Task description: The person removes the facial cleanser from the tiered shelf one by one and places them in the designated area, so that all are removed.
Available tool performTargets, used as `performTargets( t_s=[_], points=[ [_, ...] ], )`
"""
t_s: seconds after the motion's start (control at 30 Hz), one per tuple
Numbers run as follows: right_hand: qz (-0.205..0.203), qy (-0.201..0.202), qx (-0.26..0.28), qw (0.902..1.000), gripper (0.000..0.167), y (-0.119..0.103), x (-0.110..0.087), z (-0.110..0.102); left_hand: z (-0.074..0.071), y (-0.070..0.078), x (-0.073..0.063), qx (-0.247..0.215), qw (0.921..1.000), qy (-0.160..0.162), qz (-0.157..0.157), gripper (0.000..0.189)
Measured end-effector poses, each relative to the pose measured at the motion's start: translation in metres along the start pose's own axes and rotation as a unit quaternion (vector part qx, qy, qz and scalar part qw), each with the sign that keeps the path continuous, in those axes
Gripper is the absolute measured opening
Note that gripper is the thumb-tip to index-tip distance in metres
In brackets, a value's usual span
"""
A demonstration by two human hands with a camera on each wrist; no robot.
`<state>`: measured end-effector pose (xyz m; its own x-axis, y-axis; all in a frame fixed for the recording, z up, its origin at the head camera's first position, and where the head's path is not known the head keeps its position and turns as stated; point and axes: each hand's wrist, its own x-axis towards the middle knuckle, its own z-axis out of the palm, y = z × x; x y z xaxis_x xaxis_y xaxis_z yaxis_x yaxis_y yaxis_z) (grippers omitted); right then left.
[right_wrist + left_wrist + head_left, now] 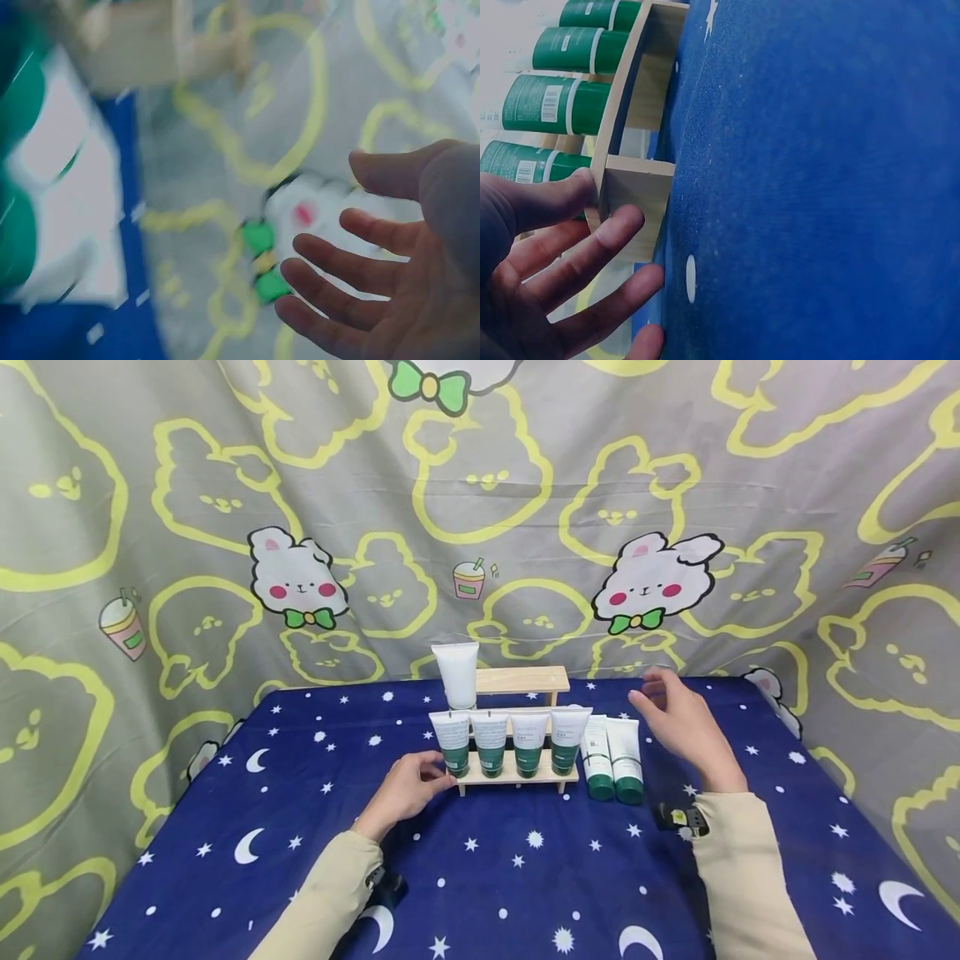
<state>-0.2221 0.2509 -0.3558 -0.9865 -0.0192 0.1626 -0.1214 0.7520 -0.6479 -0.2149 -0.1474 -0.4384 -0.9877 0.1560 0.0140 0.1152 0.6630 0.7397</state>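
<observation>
Stand of pale wood [522, 680], steady with pinching left hand [407, 787], keeping empty, spread right hand [686, 727] clear of white-and-green plastic tubes [625, 752] alongside.

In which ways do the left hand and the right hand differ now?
The left hand pinches the left end of the rack; the right hand holds nothing. In the head view, the left hand appears lower, while the right hand appears higher, to the right of the tubes. Both come out of beige sleeves.
</observation>
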Motion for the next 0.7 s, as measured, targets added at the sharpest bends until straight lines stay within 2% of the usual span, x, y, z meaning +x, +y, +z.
performTargets(
  t_s=[0.1,0.2,0.53,0.7],
  points=[
    [-0.028,0.022,0.011,0.9993,0.062,-0.026,-0.006,-0.003,0.000,0.001,0.000,0.001,1.0000,0.000,-0.004,0.035],
    [-0.050,0.033,0.019,0.9980,0.060,-0.043,-0.007,0.000,-0.001,0.003,0.000,0.001,0.9999,0.002,-0.010,0.038],
    [-0.087,0.040,0.041,0.9945,0.055,-0.071,0.005,0.017,-0.001,0.004,0.000,-0.010,0.9998,0.003,-0.016,0.037],
    [-0.104,0.036,0.049,0.9928,0.051,-0.093,0.009,0.024,0.000,0.003,0.000,-0.010,0.9999,0.007,-0.008,0.036]
  ],
)
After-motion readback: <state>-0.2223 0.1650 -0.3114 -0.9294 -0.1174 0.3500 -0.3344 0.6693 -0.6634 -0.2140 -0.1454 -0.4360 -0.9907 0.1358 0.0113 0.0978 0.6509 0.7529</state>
